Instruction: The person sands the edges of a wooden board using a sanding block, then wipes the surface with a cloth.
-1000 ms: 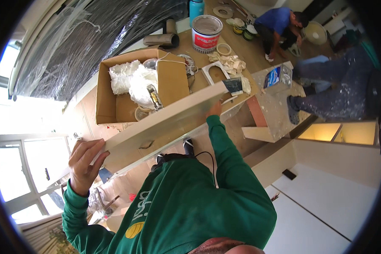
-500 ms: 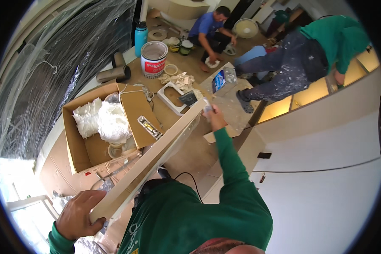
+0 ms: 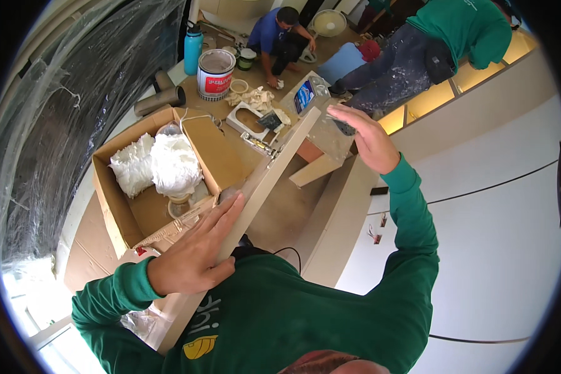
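A long beige panel [image 3: 274,174] slants in front of my body, its narrow edge facing up. My left hand [image 3: 190,258] lies across the near half of that edge, fingers stretched and the thumb apart. At the far end of the panel my right hand [image 3: 368,134] is raised, fingers straight and holding nothing. Its fingertips are close to the panel's end; whether they touch it I cannot tell. A metal fitting [image 3: 260,144] shows beside the panel's far half.
Left of the panel stands an open cardboard box [image 3: 115,215] with white wadded material [image 3: 174,165]. Beyond are a large paint can [image 3: 216,78], a blue bottle [image 3: 193,53] and crumpled paper [image 3: 255,100]. One person [image 3: 271,40] crouches; another [image 3: 445,37] bends at lit shelves.
My left hand has moved from the panel's near end up along its edge and flattened. My right hand has let go of the far end and opened. The panel has shifted slightly.
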`<act>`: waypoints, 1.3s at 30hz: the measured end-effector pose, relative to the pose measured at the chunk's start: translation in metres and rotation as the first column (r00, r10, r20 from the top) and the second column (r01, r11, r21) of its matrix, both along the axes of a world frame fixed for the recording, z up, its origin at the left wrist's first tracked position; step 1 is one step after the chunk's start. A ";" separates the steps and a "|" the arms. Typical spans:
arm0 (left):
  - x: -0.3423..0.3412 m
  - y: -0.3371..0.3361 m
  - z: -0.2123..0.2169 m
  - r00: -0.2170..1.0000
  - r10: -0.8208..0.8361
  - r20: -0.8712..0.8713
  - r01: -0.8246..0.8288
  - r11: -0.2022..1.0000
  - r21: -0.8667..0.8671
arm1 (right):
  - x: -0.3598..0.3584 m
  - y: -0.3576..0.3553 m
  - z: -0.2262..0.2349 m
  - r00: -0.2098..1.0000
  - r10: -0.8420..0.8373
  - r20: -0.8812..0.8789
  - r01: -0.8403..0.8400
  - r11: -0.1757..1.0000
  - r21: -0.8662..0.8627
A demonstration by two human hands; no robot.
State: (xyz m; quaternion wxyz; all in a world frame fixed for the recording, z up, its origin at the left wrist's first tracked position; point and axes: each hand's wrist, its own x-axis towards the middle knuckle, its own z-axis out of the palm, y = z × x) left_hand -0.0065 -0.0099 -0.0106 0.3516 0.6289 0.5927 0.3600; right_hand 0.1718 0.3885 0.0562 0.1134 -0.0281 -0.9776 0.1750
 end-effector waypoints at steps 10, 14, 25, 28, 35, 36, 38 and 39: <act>0.008 -0.004 -0.006 0.996 0.059 0.060 -0.059 0.998 -0.001 | -0.047 -0.006 0.002 0.969 0.092 0.228 -0.184 0.887 0.424; 0.011 -0.002 -0.016 0.994 0.086 0.067 -0.090 0.994 0.058 | -0.032 -0.090 0.014 0.900 0.233 0.367 -0.352 0.887 0.299; 0.019 -0.004 -0.020 0.993 0.112 0.027 -0.114 0.990 0.078 | -0.036 -0.082 0.013 0.893 0.203 0.403 -0.326 0.907 0.266; 0.022 -0.005 -0.016 0.993 0.119 0.005 -0.119 0.990 0.072 | -0.043 0.026 0.000 0.928 0.025 0.372 -0.238 0.809 0.537; 0.029 -0.007 -0.014 0.983 0.145 -0.109 -0.134 0.986 0.100 | -0.037 0.056 0.018 0.993 -0.051 0.109 0.004 0.920 0.393; 0.031 -0.007 -0.014 0.977 0.149 -0.155 -0.133 0.985 0.108 | -0.045 0.024 0.016 0.992 0.046 0.114 -0.086 0.921 0.380; 0.032 -0.010 -0.008 0.957 0.146 -0.252 -0.120 0.986 0.112 | -0.040 -0.022 0.005 0.957 0.198 0.213 -0.261 0.906 0.332; 0.031 -0.011 -0.004 0.942 0.145 -0.301 -0.118 0.987 0.107 | -0.034 -0.039 0.002 0.941 0.210 0.266 -0.289 0.907 0.306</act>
